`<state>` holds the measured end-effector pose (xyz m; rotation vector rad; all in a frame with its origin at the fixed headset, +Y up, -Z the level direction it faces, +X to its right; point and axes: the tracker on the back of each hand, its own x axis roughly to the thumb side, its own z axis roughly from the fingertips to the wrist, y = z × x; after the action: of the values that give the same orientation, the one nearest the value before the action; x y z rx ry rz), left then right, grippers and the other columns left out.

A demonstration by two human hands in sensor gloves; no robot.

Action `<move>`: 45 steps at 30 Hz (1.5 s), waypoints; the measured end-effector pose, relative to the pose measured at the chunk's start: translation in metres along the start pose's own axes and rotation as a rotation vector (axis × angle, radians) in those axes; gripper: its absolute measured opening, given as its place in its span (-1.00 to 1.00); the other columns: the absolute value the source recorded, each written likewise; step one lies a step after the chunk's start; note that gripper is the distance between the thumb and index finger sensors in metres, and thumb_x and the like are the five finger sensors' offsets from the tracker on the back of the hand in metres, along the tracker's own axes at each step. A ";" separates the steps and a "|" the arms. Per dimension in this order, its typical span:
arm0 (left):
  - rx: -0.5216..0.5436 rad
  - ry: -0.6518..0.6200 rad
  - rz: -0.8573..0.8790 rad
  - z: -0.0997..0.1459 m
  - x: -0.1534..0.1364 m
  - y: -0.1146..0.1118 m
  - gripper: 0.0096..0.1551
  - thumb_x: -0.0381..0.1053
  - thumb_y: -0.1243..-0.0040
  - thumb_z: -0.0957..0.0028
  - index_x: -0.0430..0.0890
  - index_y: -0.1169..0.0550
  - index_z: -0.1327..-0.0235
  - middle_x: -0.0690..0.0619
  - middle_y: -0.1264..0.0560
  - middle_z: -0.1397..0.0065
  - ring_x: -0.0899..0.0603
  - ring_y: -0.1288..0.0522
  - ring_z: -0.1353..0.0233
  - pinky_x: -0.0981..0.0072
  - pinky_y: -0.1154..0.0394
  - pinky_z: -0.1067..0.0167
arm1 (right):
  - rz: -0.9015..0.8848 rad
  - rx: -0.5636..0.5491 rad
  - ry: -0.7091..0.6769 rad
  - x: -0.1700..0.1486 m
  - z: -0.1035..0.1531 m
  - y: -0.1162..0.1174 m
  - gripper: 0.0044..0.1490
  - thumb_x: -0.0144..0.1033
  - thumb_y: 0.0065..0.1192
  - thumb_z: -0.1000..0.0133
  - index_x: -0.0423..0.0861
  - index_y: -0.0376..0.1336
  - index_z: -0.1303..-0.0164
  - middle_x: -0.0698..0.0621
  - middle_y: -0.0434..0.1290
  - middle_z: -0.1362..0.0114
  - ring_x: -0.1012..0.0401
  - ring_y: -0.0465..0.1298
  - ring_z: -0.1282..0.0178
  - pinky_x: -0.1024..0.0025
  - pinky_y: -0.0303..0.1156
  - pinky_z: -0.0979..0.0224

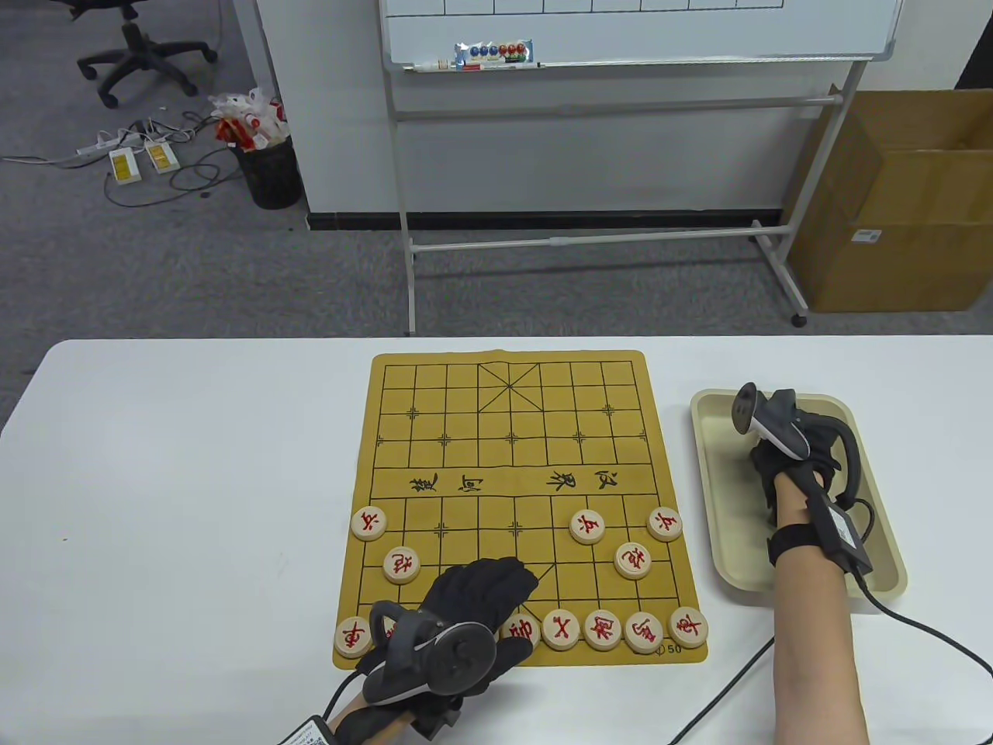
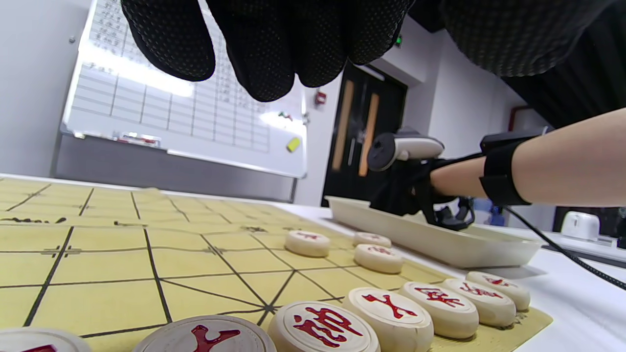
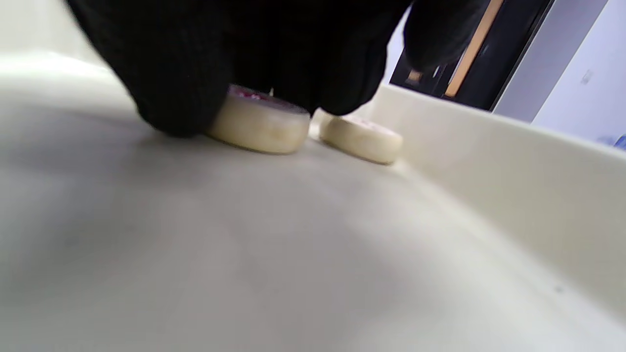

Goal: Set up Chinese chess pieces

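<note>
The yellow chess board [image 1: 512, 434] lies mid-table with several red-lettered pieces on its near half, among them a bottom row [image 1: 603, 628] and pieces further up [image 1: 587, 527]. My left hand [image 1: 496, 582] hovers palm-down over the bottom row left of centre. Its fingers [image 2: 264, 49] hang loosely above the board and hold nothing. My right hand [image 1: 783, 458] reaches into the beige tray [image 1: 702, 466]. There its fingers [image 3: 171, 98] pinch a chess piece [image 3: 259, 127] that lies on the tray floor. A second piece [image 3: 362, 139] lies just beside it near the tray wall [image 3: 489, 161].
The tray stands right of the board, near the table's right side. A black cable [image 1: 721, 698] runs from my right wrist across the table's front. A whiteboard stand [image 1: 605, 233] and a cardboard box [image 1: 908, 202] stand beyond the table's far edge.
</note>
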<state>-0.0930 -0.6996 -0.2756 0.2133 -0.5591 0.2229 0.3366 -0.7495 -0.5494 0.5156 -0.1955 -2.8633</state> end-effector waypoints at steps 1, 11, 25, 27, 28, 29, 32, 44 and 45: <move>-0.001 -0.004 0.002 0.000 0.000 0.000 -0.07 0.35 -0.15 0.24 0.12 -0.24 -0.47 0.10 -0.31 -0.63 -0.11 -0.41 -0.60 -0.15 -0.38 -0.50 | -0.011 -0.001 0.002 0.000 0.000 0.001 -0.07 -0.05 0.43 0.03 -0.02 0.20 -0.58 -0.06 0.39 -0.60 -0.01 0.40 -0.52 -0.20 0.14 -0.67; 0.017 -0.005 0.006 0.000 0.000 0.003 -0.06 0.35 -0.16 0.24 0.12 -0.24 -0.48 0.09 -0.30 -0.63 -0.12 -0.40 -0.60 -0.16 -0.37 -0.50 | -0.051 -0.160 -0.064 -0.009 0.027 -0.026 0.00 0.09 0.45 0.10 -0.05 0.22 -0.54 -0.06 0.42 -0.53 -0.02 0.45 -0.46 -0.34 0.05 -0.66; 0.122 -0.056 0.003 0.006 0.015 0.011 -0.05 0.34 -0.17 0.24 0.12 -0.22 -0.49 0.08 -0.29 -0.63 -0.12 -0.39 -0.60 -0.16 -0.38 -0.50 | -0.551 -0.306 -0.628 0.015 0.215 -0.117 -0.12 0.02 0.43 0.03 -0.05 0.28 -0.50 -0.18 0.34 -0.54 -0.04 0.56 -0.35 -0.23 0.28 -0.58; 0.129 -0.069 0.002 0.008 0.020 0.011 -0.01 0.34 -0.17 0.24 0.12 -0.17 -0.52 0.08 -0.28 -0.64 -0.12 -0.38 -0.61 -0.15 -0.38 -0.50 | -0.615 -0.238 -0.738 0.026 0.244 -0.113 -0.11 0.03 0.43 0.03 -0.07 0.28 -0.50 -0.18 0.34 -0.54 -0.04 0.56 -0.34 -0.22 0.29 -0.58; 0.135 -0.082 -0.002 0.008 0.023 0.012 0.00 0.34 -0.17 0.24 0.11 -0.16 -0.52 0.08 -0.28 -0.64 -0.12 -0.38 -0.61 -0.16 -0.37 -0.50 | -0.664 -0.180 -0.802 0.035 0.263 -0.107 -0.10 0.03 0.43 0.03 -0.09 0.27 -0.51 -0.19 0.35 -0.53 -0.03 0.56 -0.33 -0.22 0.29 -0.57; 0.143 -0.089 -0.009 0.009 0.026 0.012 0.02 0.34 -0.18 0.24 0.12 -0.15 -0.53 0.08 -0.27 -0.64 -0.12 -0.38 -0.61 -0.16 -0.37 -0.51 | -0.695 -0.149 -0.831 0.041 0.274 -0.103 -0.08 0.03 0.42 0.03 -0.12 0.25 -0.51 -0.19 0.35 -0.53 -0.04 0.56 -0.33 -0.21 0.30 -0.57; 0.176 -0.114 -0.021 0.012 0.032 0.012 0.04 0.34 -0.20 0.25 0.13 -0.12 -0.54 0.10 -0.28 -0.63 -0.10 -0.39 -0.60 -0.15 -0.38 -0.50 | -0.824 -0.031 -0.929 0.058 0.304 -0.083 -0.03 0.04 0.43 0.04 -0.18 0.21 -0.52 -0.21 0.37 -0.52 -0.03 0.58 -0.32 -0.20 0.32 -0.56; 0.240 -0.185 -0.087 0.015 0.047 0.003 -0.31 0.28 -0.30 0.29 0.33 -0.45 -0.22 0.14 -0.39 -0.50 -0.03 -0.47 -0.43 -0.09 -0.41 -0.48 | -1.053 0.265 -0.963 0.077 0.325 -0.043 0.09 0.05 0.44 0.03 -0.28 0.11 -0.58 -0.24 0.42 -0.47 -0.04 0.63 -0.27 -0.17 0.37 -0.50; 0.260 -0.189 -0.075 0.015 0.047 0.004 -0.38 0.27 -0.30 0.29 0.35 -0.50 -0.14 0.16 -0.42 -0.46 -0.01 -0.49 -0.40 -0.07 -0.42 -0.47 | -1.048 0.273 -0.969 0.078 0.327 -0.042 0.09 0.05 0.44 0.03 -0.28 0.11 -0.58 -0.24 0.42 -0.47 -0.04 0.63 -0.26 -0.16 0.37 -0.50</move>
<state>-0.0632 -0.6929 -0.2370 0.5104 -0.7076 0.2030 0.1402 -0.6980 -0.2784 -1.1448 -0.6167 -3.8266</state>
